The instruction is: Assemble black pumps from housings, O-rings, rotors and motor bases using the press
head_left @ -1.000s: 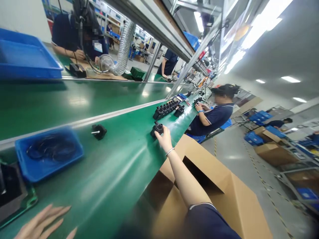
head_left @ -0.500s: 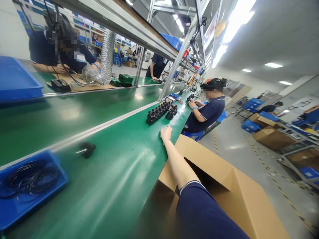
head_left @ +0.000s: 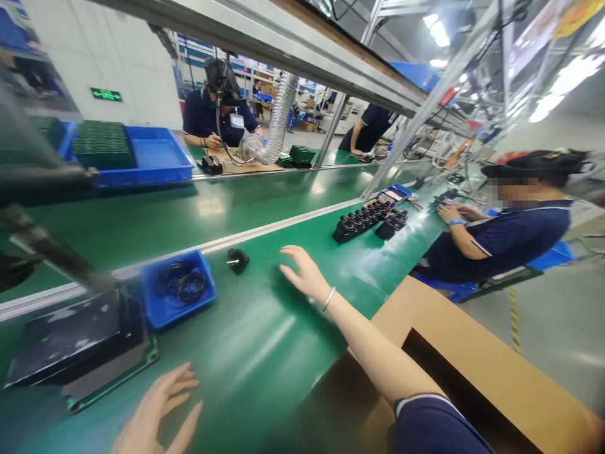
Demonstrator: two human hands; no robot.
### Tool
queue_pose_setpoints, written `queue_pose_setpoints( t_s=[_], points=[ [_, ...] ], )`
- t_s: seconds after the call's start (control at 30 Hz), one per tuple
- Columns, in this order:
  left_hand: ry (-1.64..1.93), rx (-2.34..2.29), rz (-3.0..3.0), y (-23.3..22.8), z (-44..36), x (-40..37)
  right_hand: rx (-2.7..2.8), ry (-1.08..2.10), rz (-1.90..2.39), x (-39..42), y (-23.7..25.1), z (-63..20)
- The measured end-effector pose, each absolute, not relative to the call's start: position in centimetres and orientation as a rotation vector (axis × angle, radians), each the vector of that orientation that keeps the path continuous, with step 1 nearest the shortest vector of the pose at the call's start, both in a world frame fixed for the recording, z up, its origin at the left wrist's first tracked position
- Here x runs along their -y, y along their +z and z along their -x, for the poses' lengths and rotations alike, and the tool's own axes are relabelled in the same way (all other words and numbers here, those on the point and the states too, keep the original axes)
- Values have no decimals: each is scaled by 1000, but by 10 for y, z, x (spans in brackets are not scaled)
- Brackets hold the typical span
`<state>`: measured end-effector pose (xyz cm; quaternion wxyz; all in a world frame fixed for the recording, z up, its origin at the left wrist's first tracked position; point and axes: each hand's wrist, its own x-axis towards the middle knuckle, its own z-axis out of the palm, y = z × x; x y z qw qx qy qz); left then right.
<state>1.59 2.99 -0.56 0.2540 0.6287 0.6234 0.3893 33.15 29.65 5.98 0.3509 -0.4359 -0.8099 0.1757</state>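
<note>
Now your right hand point(head_left: 305, 275) hovers empty, fingers spread, over the green belt point(head_left: 246, 353) | nearest: 1 black plug point(head_left: 237, 260) just beside the blue bin point(head_left: 178, 290) | left hand point(head_left: 158, 413) flat, fingers apart, bracing near the dark tray point(head_left: 78, 340).

Factory assembly line, green conveyor belt point(head_left: 265, 353), seated workers, blue bins point(head_left: 155, 161)
</note>
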Motion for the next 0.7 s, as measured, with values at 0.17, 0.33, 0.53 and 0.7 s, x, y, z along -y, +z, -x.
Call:
queue_pose_setpoints(
  t_s=[0.17,0.33,0.53,0.7],
  points=[
    [1023,-1752,-1812,26,-28,-21,2224,728,881,-308,66,-237],
    [597,-1817,-2188,86,-2,0,2095,924,915,-316,44,-218],
    [162,-2590,-1924,124,112,57,1462,1452,816,-299,61,-245],
    [177,-2458,-1938,108,174,75,1080,1774,710,-245,95,-248]
  ],
)
